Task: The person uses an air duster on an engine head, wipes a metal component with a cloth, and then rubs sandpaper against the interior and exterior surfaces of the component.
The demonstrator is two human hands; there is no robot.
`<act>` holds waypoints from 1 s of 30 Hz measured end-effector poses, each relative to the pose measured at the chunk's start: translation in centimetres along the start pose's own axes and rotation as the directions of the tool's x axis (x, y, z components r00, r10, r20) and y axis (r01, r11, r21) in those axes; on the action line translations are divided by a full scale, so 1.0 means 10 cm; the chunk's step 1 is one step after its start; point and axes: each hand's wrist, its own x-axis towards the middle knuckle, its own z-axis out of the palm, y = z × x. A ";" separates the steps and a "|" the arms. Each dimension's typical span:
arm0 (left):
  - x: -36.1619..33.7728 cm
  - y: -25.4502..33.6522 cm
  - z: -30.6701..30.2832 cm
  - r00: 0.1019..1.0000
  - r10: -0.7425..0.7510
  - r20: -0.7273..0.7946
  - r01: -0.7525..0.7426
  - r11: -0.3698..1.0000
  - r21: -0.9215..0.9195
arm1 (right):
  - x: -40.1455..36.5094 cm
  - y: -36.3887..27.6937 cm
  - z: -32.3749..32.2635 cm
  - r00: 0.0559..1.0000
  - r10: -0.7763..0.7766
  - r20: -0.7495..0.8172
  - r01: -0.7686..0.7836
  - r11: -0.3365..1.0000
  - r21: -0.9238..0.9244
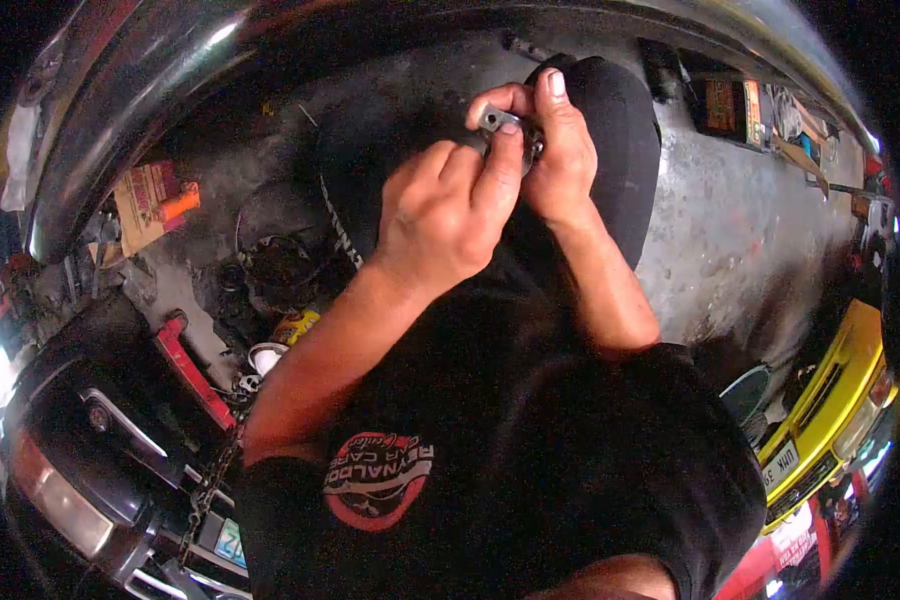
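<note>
Both my hands are raised in front of my chest over my dark-clad knee. My left hand point(448, 212) is curled, its thumb pressing on a small grey metal part point(497, 120). My right hand point(550, 140) grips the same part from the far side, thumb and fingers wrapped around it. A dark piece under the part is mostly hidden by the fingers. My black shirt with a red round logo point(378, 480) fills the lower middle.
Grimy concrete floor point(730, 220) lies beyond my knee. Dark greasy parts and a yellow can point(295, 325) sit at the left, near a cardboard box point(145, 205). A black car's front point(90, 450) is lower left, a yellow car point(830, 400) at right.
</note>
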 end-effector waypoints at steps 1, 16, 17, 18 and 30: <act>-0.06 -0.01 0.08 0.996 -0.085 -0.022 0.082 0.991 -0.103 | 0.01 0.02 -0.01 1.000 0.015 0.018 -0.015 0.999 0.029; 0.02 0.14 -0.18 0.748 -0.647 0.146 0.642 0.650 -0.407 | 0.01 0.07 -0.01 0.997 0.072 0.023 -0.075 0.990 0.120; 0.08 0.18 -0.20 0.745 -0.662 0.082 0.622 0.646 -0.442 | 0.00 0.07 -0.01 0.997 0.076 0.026 -0.079 0.988 0.132; 0.12 0.22 -0.20 0.752 -0.659 0.016 0.604 0.679 -0.417 | 0.04 0.06 -0.01 0.997 0.068 0.037 -0.072 0.988 0.140; -0.18 0.02 0.04 0.922 -0.371 -0.109 0.334 0.907 -0.256 | 0.01 0.02 -0.10 0.957 0.025 0.288 -0.188 0.812 0.552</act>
